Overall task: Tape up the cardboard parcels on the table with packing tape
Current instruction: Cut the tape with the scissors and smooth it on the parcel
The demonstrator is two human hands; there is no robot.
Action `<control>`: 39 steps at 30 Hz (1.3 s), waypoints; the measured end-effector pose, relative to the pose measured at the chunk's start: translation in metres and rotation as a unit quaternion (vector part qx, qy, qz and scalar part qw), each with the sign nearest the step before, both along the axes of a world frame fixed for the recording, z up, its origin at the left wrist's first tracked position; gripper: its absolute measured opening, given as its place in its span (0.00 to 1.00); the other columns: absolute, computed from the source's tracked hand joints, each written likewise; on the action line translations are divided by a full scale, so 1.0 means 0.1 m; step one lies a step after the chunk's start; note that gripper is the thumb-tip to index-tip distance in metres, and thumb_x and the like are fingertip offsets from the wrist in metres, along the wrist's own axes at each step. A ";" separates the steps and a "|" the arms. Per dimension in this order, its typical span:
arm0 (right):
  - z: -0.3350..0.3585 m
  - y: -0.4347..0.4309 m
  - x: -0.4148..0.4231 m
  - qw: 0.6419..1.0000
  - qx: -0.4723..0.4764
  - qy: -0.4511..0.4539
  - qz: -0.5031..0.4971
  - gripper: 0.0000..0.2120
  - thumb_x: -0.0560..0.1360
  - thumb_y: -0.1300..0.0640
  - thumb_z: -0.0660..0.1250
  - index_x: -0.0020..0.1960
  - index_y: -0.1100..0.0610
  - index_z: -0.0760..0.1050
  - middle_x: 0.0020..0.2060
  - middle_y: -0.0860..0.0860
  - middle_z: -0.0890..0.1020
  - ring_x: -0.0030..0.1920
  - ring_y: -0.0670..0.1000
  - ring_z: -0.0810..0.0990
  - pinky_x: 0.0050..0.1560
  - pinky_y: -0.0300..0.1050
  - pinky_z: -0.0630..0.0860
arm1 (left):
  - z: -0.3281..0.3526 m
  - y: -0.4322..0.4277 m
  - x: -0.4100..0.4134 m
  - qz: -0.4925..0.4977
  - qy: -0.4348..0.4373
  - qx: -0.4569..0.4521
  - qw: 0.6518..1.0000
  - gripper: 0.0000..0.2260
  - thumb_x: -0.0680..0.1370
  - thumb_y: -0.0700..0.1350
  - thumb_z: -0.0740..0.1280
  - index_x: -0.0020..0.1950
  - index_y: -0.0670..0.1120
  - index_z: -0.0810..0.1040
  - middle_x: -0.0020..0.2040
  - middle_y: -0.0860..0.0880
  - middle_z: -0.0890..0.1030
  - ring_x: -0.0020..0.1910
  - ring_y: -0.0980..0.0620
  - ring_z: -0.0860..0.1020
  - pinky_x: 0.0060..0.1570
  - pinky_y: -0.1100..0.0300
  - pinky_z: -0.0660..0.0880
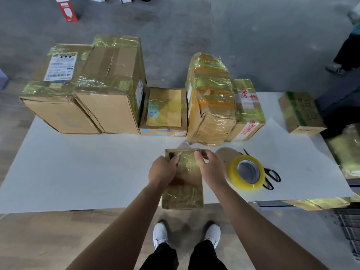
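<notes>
small parcel [183,195] at middle of near edge of table [78,168], lengthwise toward far edge, near end overhanging that edge, top face covered in glossy yellowish tape. far half held between both hands. left hand [162,170] on left side of top face, fingers curled down onto taped surface, gripping the small parcel. right hand [209,168] at far right corner, fingers [199,155] curled and pinching at top edge; tape or cardboard under the pinch, cannot tell. tape roll [232,172] just right of right hand, not touching it, resting partly over black scissors [273,175]. row of taped parcels [109,90] along far edge, well apart from both hands.
</notes>
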State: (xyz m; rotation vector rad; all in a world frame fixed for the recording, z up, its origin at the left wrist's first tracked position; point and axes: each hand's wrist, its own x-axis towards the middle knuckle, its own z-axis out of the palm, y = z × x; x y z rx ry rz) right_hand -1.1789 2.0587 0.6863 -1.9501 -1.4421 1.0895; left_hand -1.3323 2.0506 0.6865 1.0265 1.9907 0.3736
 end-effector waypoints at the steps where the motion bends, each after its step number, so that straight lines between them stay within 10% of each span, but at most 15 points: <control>1: 0.03 -0.02 0.03 0.999 -0.031 0.043 -0.010 0.15 0.81 0.44 0.62 0.60 0.52 0.77 0.52 0.46 0.80 0.56 0.46 0.77 0.50 0.37 0.68 | -0.03 0.00 0.00 0.022 -0.046 0.011 0.999 0.18 0.80 0.56 0.62 0.46 0.40 0.76 0.40 0.47 0.77 0.43 0.46 0.76 0.42 0.56 0.71; 7: 0.24 0.08 0.08 0.993 -0.064 0.092 -0.030 0.29 0.75 0.35 0.65 0.68 0.53 0.70 0.50 0.44 0.74 0.56 0.50 0.75 0.56 0.42 0.65 | -0.05 -0.06 0.17 0.151 -0.236 0.022 0.960 0.15 0.82 0.50 0.62 0.42 0.41 0.76 0.38 0.46 0.77 0.36 0.50 0.75 0.35 0.58 0.72; 15: 0.29 0.10 0.07 0.997 -0.061 0.030 -0.040 0.44 0.70 0.30 0.67 0.77 0.54 0.62 0.71 0.54 0.70 0.70 0.56 0.69 0.69 0.51 0.67 | 0.07 0.00 0.43 -0.007 0.009 -0.002 1.000 0.17 0.84 0.45 0.51 0.69 0.38 0.67 0.67 0.39 0.68 0.66 0.39 0.66 0.64 0.49 0.65; 30: 0.29 0.03 -0.17 0.995 0.045 -0.072 -0.051 0.19 0.81 0.48 0.62 0.71 0.52 0.74 0.67 0.52 0.77 0.66 0.53 0.74 0.58 0.41 0.69 | 0.12 -0.06 0.35 0.090 -0.110 0.059 0.988 0.18 0.83 0.54 0.57 0.46 0.42 0.77 0.41 0.47 0.78 0.46 0.45 0.78 0.49 0.53 0.74; 39: 0.34 -0.02 -0.16 0.984 -0.046 -0.164 0.050 0.27 0.84 0.42 0.51 0.49 0.60 0.80 0.42 0.57 0.82 0.47 0.57 0.80 0.42 0.43 0.67 | 0.04 -0.09 0.36 0.174 -0.161 0.081 0.968 0.18 0.83 0.52 0.59 0.39 0.43 0.75 0.38 0.46 0.79 0.42 0.43 0.77 0.49 0.49 0.76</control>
